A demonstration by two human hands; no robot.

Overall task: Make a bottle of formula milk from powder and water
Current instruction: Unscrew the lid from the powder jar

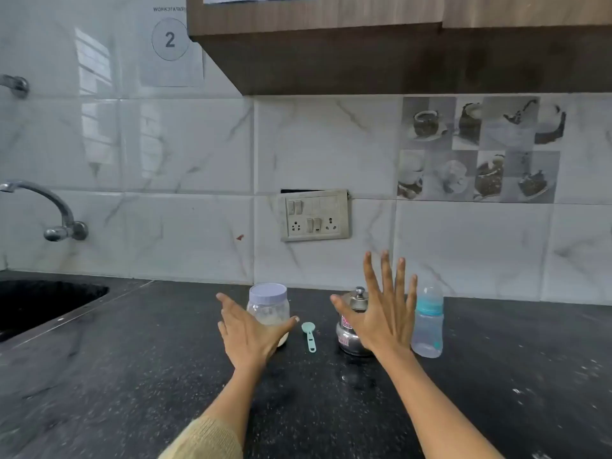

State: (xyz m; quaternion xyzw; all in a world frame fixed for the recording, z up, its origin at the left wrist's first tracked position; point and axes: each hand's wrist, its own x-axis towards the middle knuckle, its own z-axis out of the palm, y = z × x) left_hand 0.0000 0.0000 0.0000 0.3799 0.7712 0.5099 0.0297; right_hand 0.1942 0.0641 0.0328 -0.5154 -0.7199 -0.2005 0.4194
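Observation:
A clear jar (269, 306) with a pale lilac lid and white powder in its bottom stands on the black counter (139, 359). Right of it lies a mint-green measuring spoon (309, 335). A small lidded steel pot (351, 326) comes after that, then a capped baby bottle (428, 323) with a teal collar. My left hand (246, 336) hovers open in front of the jar, fingers spread, holding nothing. My right hand (385, 309) is raised open with fingers apart, in front of the steel pot and beside the bottle, covering part of the pot.
A black sink (43, 303) is set into the counter at the left, with a steel tap (49, 210) on the tiled wall above it. A switch and socket panel (314, 215) sits on the wall behind the items. A wooden cabinet (397, 44) hangs overhead.

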